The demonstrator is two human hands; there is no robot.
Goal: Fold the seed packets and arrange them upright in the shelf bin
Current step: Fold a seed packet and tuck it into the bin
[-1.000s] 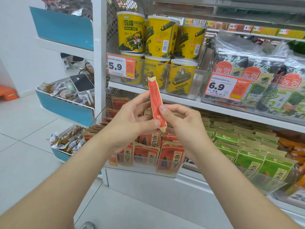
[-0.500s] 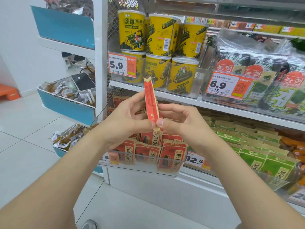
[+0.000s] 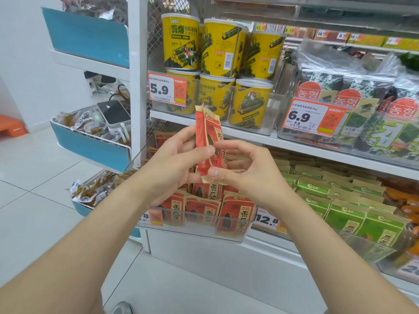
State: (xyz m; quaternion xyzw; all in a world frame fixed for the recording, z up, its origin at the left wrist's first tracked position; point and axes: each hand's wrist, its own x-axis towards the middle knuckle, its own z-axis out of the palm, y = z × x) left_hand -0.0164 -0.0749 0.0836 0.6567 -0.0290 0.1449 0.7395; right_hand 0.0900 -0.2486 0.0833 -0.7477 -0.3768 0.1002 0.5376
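The red seed packet (image 3: 209,137) was held upright in the air between both hands, in front of the shelf and just above the clear shelf bin (image 3: 195,234); it was not in the bin. Half a second earlier it had shown as a narrow strip, nearly edge-on. It now showed more of its printed front, with one long side flap folded forward along its left edge. It had stayed at much the same height and place before the shelf. The left hand (image 3: 172,164) gripped the packet from the left, its thumb pressed on the folded flap and its fingers curled behind. The right hand (image 3: 251,173) pinched the packet's lower edge with its thumb, while its forefinger reached to the middle of the front face. Before, both thumbs had met at the packet's lower end. Below the hands, other red packets (image 3: 235,211) stood upright in rows inside the bin, as they had earlier. Green packets (image 3: 344,214) filled the neighbouring bin to the right. On the shelf above stood stacked yellow tubs (image 3: 181,41) behind a 5.9 price tag (image 3: 166,90).
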